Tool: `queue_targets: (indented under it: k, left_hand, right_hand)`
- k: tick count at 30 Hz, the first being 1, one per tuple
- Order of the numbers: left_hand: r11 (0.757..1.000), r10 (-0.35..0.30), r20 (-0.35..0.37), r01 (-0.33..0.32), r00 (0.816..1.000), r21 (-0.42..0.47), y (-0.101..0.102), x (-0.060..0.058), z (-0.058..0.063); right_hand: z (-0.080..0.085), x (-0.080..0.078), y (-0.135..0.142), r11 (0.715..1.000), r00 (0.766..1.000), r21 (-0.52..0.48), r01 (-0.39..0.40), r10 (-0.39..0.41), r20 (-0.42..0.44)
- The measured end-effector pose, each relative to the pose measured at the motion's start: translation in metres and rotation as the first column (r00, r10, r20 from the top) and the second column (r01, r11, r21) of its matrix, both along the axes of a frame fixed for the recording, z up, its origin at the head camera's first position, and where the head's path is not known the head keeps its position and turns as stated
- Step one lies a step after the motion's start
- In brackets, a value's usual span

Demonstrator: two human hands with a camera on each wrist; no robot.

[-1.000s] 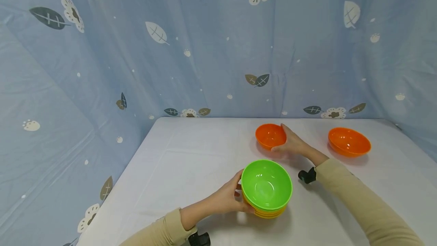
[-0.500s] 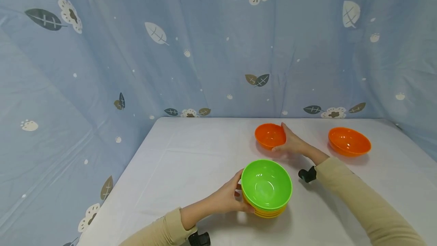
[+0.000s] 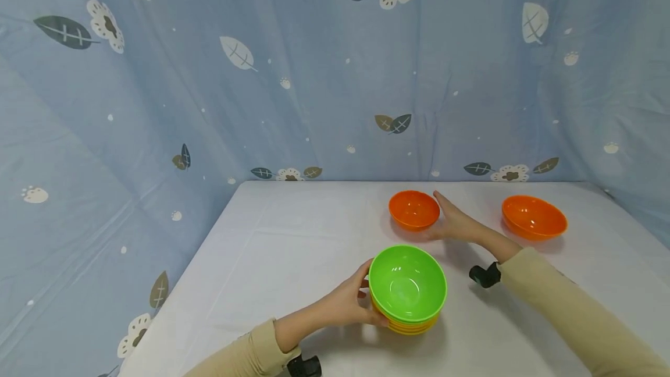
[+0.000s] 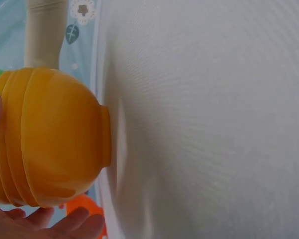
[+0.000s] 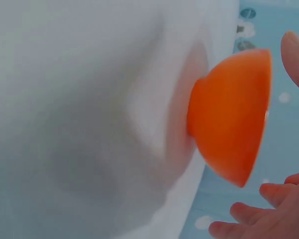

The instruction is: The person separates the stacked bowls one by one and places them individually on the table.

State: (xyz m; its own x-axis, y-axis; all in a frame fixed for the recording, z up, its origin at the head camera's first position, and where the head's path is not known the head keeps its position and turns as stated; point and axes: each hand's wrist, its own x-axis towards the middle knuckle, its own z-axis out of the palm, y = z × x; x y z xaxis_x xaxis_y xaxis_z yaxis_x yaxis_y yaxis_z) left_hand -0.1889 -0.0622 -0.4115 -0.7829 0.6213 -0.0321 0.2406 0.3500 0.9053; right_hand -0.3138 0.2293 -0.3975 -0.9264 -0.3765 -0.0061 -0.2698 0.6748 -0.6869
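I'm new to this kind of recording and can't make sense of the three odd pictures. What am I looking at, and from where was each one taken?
No machine here: a person works with bare hands, wearing three cameras. The wide picture comes from the head camera, looking down at a white table. The left hand holds the side of a stack of yellow bowls with a green bowl on top. The right hand is open beside a small orange bowl; whether it touches is unclear. A second orange bowl sits further right. The two close-ups come from wrist cameras, so they look tipped sideways: the left shows the stack's underside, the right the small orange bowl.
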Motion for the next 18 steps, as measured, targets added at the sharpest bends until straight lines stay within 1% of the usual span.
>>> queue_targets:
  k: [7, 18]
  left_hand:
    - [1.0, -0.003, -0.019, 0.003, 1.0, -0.018, -0.002, -0.003, 0.001]
    - [1.0, -0.011, -0.004, 0.011, 1.0, -0.016, -0.005, -0.003, 0.002]
  right_hand:
    - [0.013, 0.026, 0.006, 0.998, 0.999, 0.049, -0.04, 0.041, -0.018]
    - [0.019, 0.055, 0.011, 0.997, 0.996, 0.048, -0.068, 0.07, -0.047]
